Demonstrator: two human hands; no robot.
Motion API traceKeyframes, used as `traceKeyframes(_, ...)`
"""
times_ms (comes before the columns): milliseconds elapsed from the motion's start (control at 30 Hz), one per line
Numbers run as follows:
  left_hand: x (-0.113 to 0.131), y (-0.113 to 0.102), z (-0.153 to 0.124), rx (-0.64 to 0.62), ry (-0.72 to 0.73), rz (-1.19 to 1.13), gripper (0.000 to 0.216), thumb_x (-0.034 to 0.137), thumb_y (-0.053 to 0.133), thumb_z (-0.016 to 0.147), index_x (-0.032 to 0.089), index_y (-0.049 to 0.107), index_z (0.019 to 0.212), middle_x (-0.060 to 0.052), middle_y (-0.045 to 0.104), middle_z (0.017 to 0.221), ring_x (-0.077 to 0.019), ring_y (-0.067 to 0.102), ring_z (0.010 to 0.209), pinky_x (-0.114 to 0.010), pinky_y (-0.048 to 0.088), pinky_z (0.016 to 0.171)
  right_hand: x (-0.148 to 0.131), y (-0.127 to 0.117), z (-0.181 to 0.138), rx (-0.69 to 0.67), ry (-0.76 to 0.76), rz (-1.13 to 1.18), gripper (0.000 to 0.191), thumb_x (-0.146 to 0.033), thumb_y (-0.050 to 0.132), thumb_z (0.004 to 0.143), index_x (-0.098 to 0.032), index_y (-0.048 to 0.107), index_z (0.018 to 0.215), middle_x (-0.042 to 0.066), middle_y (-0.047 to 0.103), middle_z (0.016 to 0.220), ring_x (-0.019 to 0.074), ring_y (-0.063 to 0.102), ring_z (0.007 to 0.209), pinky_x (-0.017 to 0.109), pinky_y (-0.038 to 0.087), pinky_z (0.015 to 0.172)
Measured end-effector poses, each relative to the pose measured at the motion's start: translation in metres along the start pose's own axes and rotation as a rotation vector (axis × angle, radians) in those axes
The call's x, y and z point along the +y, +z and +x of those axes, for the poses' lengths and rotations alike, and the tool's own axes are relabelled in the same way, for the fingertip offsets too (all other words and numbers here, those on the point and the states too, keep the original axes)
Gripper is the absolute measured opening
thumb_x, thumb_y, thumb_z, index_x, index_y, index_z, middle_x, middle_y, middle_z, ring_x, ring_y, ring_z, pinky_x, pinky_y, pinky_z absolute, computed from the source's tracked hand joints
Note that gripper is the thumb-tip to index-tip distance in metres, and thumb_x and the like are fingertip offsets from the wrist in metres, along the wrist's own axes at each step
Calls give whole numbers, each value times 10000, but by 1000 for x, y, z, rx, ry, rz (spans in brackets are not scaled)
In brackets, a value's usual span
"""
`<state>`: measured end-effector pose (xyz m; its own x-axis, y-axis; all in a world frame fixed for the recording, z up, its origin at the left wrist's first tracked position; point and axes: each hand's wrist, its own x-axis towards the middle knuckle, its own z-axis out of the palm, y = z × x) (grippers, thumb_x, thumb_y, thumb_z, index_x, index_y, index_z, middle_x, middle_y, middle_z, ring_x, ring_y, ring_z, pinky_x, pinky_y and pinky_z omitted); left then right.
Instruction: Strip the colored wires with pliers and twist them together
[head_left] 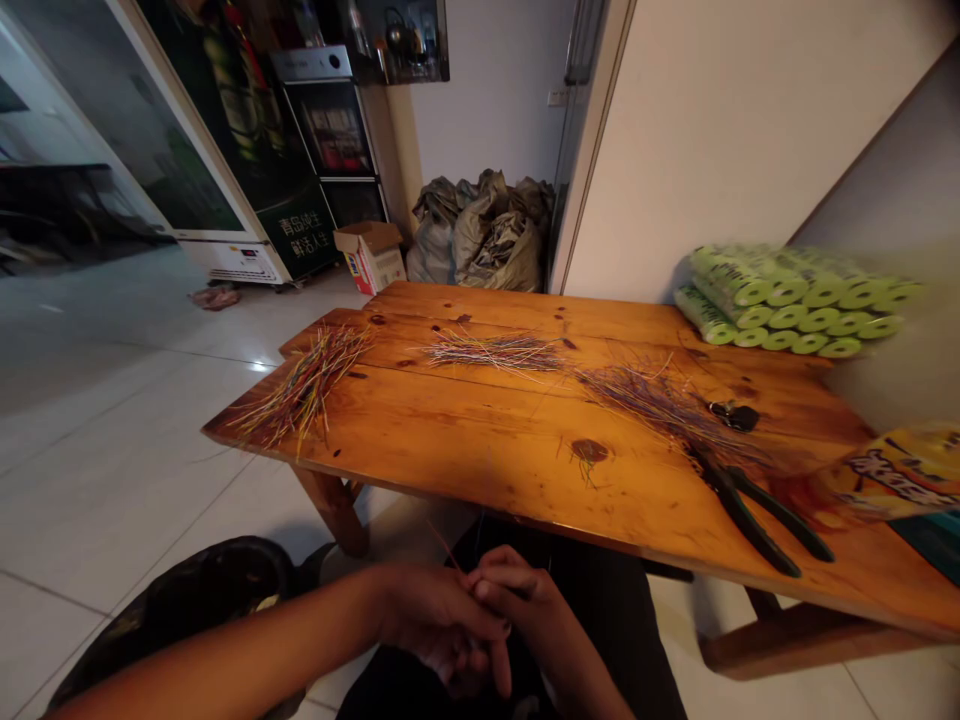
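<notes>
My left hand (439, 620) and my right hand (517, 595) meet low in front of me, below the near edge of the wooden table (465, 470). Both have fingers curled and pressed together around a thin wire strand (444, 548) that sticks up between them. On the table lie three piles of thin coloured wires: one at the left (307, 385), one in the middle (495, 352), one at the right (660, 400). Black-handled pliers (757, 505) rest beside the right pile.
A pack of green rolls (787, 300) lies at the table's far right, a yellow packet (907, 470) at the right edge, small dark keys (735, 415) nearby. A black bin (202, 590) stands at my left. Grey sacks (484, 235), a cardboard box (371, 255) and a fridge (247, 150) stand behind.
</notes>
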<state>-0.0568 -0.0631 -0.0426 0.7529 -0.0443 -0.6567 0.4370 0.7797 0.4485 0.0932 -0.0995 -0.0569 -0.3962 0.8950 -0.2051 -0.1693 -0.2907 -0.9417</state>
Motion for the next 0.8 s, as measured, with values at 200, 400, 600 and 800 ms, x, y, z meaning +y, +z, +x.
traceKeyframes(200,3,-4,0,-39,11,-4,252,343,595,699,116,704,692,24,456,505,-59,414,460,-189,320,470,12,3,3,66,34,106,200,-406,680,672,-241,748,763,23,507,828,172,508,846,304,389,802)
traceKeyframes(400,4,-9,5,-88,55,-45,253,360,623,695,116,689,691,33,433,476,-70,396,451,-210,314,480,21,2,5,106,45,198,237,-423,711,628,-221,749,746,28,484,848,176,487,853,308,391,800)
traceKeyframes(600,0,-11,10,-87,136,-41,388,497,627,694,113,685,688,32,446,473,-62,389,450,-203,319,474,27,8,4,177,65,292,189,-377,691,662,-197,734,696,26,492,827,163,495,791,293,414,729)
traceKeyframes(800,-8,-14,18,-57,198,-44,471,572,607,679,110,690,714,31,442,482,-70,411,469,-209,328,480,32,5,2,236,44,207,149,-334,668,689,-205,735,719,31,558,792,175,534,807,296,411,756)
